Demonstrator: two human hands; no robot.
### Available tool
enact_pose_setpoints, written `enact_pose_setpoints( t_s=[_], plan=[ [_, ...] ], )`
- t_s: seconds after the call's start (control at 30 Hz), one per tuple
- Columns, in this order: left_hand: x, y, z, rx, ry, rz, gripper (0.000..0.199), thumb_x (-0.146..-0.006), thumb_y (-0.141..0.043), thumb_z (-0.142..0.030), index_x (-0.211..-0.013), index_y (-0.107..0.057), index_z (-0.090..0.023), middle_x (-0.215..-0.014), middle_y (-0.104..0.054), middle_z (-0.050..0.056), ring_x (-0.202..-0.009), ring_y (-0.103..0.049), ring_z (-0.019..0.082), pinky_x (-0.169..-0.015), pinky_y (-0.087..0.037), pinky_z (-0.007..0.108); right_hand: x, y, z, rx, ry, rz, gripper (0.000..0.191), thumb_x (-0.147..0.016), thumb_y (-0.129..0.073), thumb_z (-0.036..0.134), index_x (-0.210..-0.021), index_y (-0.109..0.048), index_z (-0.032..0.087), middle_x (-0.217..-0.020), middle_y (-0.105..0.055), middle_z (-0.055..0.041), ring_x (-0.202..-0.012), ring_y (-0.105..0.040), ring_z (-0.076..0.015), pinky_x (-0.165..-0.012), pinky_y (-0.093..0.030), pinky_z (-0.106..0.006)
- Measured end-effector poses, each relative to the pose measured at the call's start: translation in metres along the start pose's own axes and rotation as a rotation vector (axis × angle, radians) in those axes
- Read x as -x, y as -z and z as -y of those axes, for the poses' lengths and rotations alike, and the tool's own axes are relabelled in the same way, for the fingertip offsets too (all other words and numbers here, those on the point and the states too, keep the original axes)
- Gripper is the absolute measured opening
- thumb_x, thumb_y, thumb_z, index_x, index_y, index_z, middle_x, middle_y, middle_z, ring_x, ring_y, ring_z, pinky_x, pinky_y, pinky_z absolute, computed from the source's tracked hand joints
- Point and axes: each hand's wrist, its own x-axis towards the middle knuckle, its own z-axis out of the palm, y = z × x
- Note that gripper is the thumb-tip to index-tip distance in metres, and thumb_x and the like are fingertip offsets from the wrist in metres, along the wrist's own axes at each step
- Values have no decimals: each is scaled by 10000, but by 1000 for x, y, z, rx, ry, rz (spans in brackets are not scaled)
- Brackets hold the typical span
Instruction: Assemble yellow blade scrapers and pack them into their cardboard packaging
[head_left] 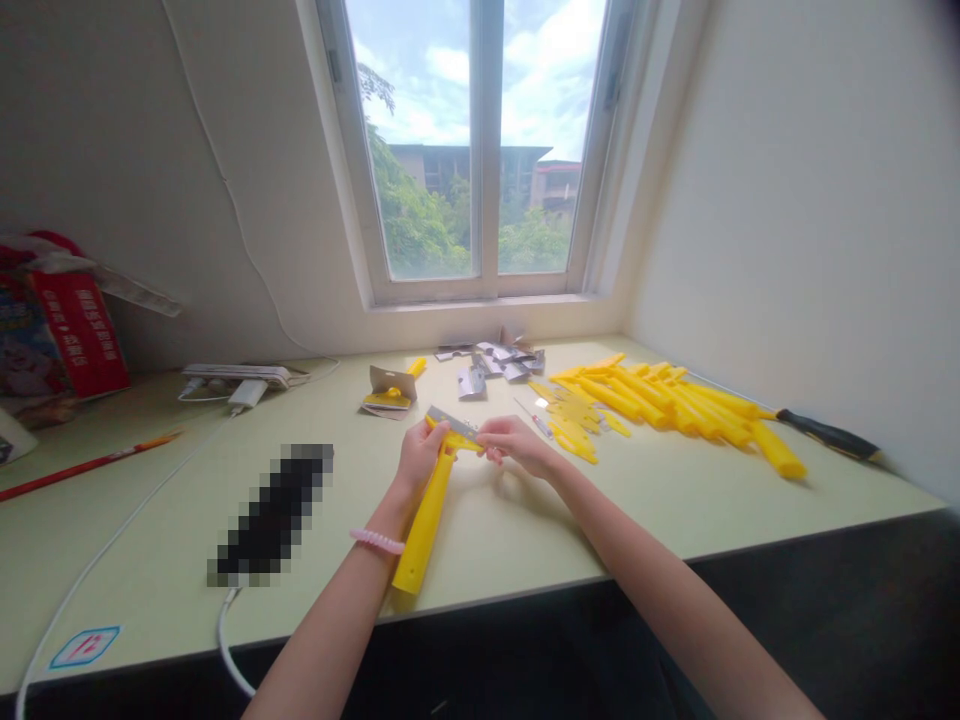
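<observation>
The left hand was found grasping a yellow plastic scraper near its head, its handle pointing to six o'clock above the desk, while the right hand gripped the scraper's metal blade from three o'clock, with a heap of yellow scraper handles lying at two o'clock.

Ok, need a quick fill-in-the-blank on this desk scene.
The plastic scraper handle in the left hand is coloured ____.
The right hand touches a blade made of ____.
The coil bracelet on the left wrist is coloured ____.
More handles lie in a pile to the ____ of the hands.

Missing words: yellow; metal; pink; right.
</observation>
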Motion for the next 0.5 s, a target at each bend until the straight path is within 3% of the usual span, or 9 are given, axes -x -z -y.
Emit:
enact_pose_setpoints(
  t_s=[0.3, 0.5],
  plan=[
    [1, -3, -3, 44, -21, 66, 163, -661, -574, -280, -664, -516, -129, -504, -528, -22, -413, -441, 73, -447, -375, 214, 2, 1, 2, 23, -66, 17, 128, -628, -580, 246, -562, -522, 152, -460, -494, 41, -447, -440, -68, -455, -313, -199],
    [6, -5, -7, 26, -33, 135, 190, -649, -583, -300, -638, -524, -120, -478, -525, -15, -407, -437, 76, -450, -368, 215, 0, -2, 1, 53, 8, 0, 182, -646, -585, 312, -585, -512, 156, -529, -459, 51, -466, -397, -63, -456, -310, -206]
  ],
)
